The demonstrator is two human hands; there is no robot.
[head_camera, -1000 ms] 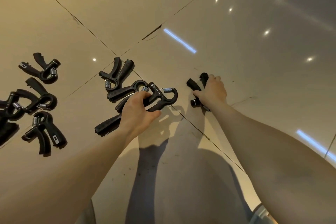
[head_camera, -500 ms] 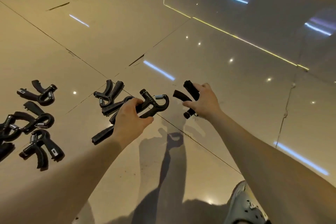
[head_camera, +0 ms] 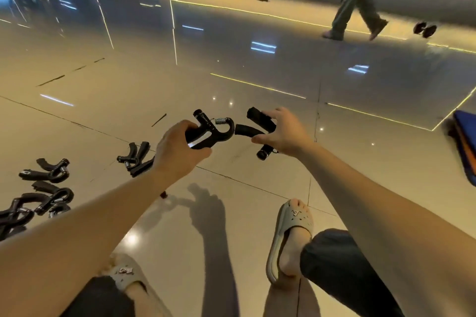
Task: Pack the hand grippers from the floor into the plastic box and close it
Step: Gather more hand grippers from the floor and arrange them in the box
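Far-left grippers [head_camera: 46, 174]: a loose heap of black hand grippers on the glossy floor [head_camera: 257, 90], at 8 o'clock from the left hand [head_camera: 177, 152] and well apart from it. Some overlap, and the heap runs off the frame's left edge.
Floor pair [head_camera: 135, 156]: two more black grippers lying against each other on the tile, just beside the left wrist at its 9 o'clock.
Left hand: up off the floor, fingers and thumb curled round the handles of one gripper and clamped on it.
Spring gripper [head_camera: 213, 131]: black, in the left hand's grasp and clear of the floor. Its hooked head and silver coil point to 2 o'clock.
Second gripper [head_camera: 260, 123]: black, with handle ends toward 10 o'clock and its knob at 6 o'clock. It sits just beside the spring gripper's hook, and I cannot tell whether they touch.
Right hand [head_camera: 286, 134]: fingers arched over the second gripper with the thumb beneath, pinching it above the floor.
Sandals: one pale sandal [head_camera: 123, 273] under the left forearm, the other [head_camera: 288, 229] at 6 o'clock from the right hand.
Passer-by [head_camera: 355, 2]: legs in loose trousers, far off at 1 o'clock.
Dark round things [head_camera: 425, 29]: at 3 o'clock from the passer-by's feet, too small to identify.
Blue and orange thing [head_camera: 463, 147]: at 3 o'clock from the right hand, cut by the frame edge. I cannot tell what it is.
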